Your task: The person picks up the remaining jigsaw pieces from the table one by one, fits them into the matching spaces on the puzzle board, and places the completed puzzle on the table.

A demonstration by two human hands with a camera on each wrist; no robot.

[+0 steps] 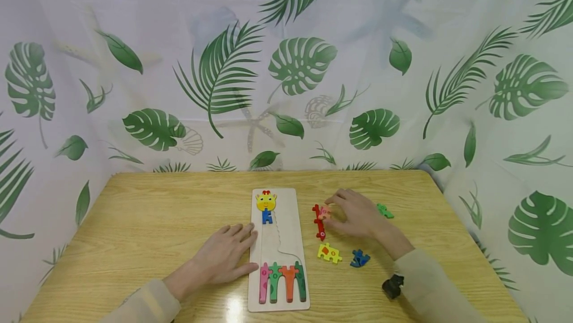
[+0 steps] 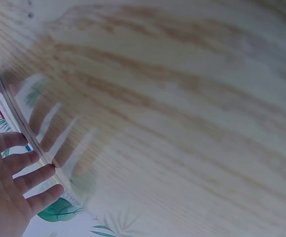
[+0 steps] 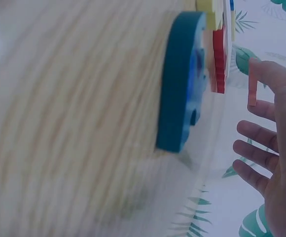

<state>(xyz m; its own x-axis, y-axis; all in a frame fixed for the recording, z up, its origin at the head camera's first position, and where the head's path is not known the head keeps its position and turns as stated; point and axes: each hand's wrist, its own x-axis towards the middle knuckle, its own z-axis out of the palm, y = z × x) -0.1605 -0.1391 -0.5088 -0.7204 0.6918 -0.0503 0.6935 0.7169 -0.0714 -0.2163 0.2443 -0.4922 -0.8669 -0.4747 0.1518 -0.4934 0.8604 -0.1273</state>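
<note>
Pink puzzle piece (image 1: 324, 212), right of the board (image 1: 288, 226).
Right hand (image 1: 355, 213): thumb and 1 finger pinch opposite edges, the best hold; probably light, stiff. Left hand (image 1: 226, 255): fingers spread, gripping nothing.

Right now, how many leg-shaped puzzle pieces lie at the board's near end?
4, from left to right: a pink leg, a green leg, an orange leg and a dark green leg. None seems hidden.

head: high, forward-down, widest | wrists: close, across table (image 1: 179, 198) | head, right wrist share held pink piece (image 1: 325, 212)
</note>
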